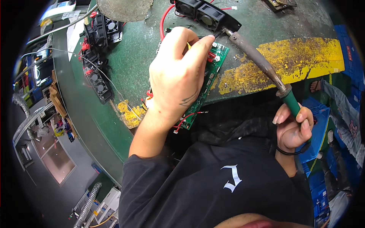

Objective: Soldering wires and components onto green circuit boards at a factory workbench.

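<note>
My right hand point(294, 127) is closed around the green handle of a soldering iron point(262, 66). The iron's tip points up and left, close to a black fan unit point(207, 19) at the table's far side. My left hand point(178, 68) is above a green circuit board point(207, 89), its thumb and finger pinched together by the iron's tip. Between them is what looks like a thin black wire point(218, 34). Much of the board is hidden under the left hand. A short red wire point(189, 119) with a white plug hangs over the board's near end.
More black fan units point(99, 81) lie on the green table point(131, 70) to the left. A round grey plate point(125, 8) is at the far edge. Worn yellow tape point(292, 60) covers the table's right side. Another person's legs point(342, 110) show at the right.
</note>
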Demonstrator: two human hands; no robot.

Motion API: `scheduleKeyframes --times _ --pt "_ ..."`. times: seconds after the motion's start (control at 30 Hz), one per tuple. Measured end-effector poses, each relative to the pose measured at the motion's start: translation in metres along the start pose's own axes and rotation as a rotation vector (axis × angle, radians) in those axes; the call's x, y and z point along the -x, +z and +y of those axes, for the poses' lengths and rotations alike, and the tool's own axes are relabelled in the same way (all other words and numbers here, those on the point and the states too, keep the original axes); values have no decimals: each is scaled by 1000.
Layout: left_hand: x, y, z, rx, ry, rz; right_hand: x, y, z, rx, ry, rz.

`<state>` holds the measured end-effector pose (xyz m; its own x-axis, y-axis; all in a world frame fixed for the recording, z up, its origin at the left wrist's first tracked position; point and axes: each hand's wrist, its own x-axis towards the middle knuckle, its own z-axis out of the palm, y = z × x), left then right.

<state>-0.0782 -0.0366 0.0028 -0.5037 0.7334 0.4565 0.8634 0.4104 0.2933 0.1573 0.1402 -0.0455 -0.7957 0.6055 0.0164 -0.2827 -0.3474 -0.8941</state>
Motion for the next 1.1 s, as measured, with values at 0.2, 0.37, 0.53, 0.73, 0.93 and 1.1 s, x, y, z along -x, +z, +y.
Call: scheduleKeyframes --times 0.2,0.37,0.53,0.73,0.93,1.1 --pt "0 0 1 17 4 6 5 5 -2 16 -6 17" --pt "0 0 -1 8 6 2 -10 16 -25 504 -392 -299" --pt "0 2 -1 -10 8 25 -11 6 -23 492 -375 -365" --pt "-1 1 -1 -1 3 35 -9 4 -20 444 -379 -279" --pt "-3 2 -3 33 6 65 -8 -1 -20 386 -314 -343" --pt "-4 3 -5 30 12 62 -11 7 -17 356 -320 -264"
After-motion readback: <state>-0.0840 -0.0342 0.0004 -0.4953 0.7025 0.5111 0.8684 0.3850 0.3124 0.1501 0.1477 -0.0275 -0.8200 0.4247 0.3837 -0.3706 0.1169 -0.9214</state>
